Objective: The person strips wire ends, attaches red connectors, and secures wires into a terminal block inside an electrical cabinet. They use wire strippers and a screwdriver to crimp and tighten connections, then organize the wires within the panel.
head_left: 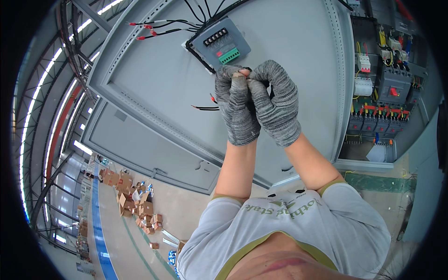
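My left hand (pixel 238 105) and my right hand (pixel 276 102), both in grey knitted gloves, meet in front of a grey cabinet door (pixel 168 88). The fingers of both are closed in a pinch, with a small dark piece showing at the fingertips; its kind I cannot make out. Just above them a grey meter module (pixel 242 39) with a black terminal strip and a green terminal block (pixel 229 56) sits on the door. Black wires (pixel 205 108), one with a red end, stick out left of my left hand; their other ends are hidden.
More black wires with red terminals (pixel 153 32) hang left of the module. At the right the cabinet holds breakers (pixel 393 86) and coloured wiring. A lower door panel (pixel 149 144) stands below left. Cardboard boxes (pixel 144 210) lie on the floor beyond.
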Demonstrator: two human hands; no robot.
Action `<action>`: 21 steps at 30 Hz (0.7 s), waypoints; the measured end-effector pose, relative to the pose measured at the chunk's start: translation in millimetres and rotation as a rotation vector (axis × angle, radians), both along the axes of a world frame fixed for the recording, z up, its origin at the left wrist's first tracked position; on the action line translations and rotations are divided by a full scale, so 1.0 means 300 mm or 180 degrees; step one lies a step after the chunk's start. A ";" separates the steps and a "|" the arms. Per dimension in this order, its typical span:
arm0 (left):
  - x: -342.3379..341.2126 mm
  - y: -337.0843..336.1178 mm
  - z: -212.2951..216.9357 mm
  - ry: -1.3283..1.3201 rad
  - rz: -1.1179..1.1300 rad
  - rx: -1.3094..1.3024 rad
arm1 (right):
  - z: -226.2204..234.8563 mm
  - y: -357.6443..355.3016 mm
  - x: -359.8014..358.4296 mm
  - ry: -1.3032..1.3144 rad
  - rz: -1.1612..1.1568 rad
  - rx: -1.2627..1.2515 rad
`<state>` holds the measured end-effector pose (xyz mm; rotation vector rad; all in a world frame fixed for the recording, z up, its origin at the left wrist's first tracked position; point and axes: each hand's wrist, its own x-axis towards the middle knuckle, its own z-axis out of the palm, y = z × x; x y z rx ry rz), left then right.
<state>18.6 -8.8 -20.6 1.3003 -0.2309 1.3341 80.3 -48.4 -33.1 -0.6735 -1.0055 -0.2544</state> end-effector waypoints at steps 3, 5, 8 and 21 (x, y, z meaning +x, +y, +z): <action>0.006 -0.002 -0.010 -0.0087 0.0239 -0.0138 | 0.003 0.005 0.006 -0.0088 -0.0065 0.0048; 0.002 -0.003 0.000 -0.0065 0.0098 -0.0202 | 0.009 0.003 0.014 -0.0110 0.0066 -0.0056; -0.029 0.007 0.021 0.0066 0.0035 -0.0194 | 0.030 -0.003 0.028 -0.0168 0.0403 -0.0234; 0.032 -0.027 -0.022 0.1241 0.1489 0.0870 | 0.014 -0.107 0.157 0.0591 0.1342 -0.0614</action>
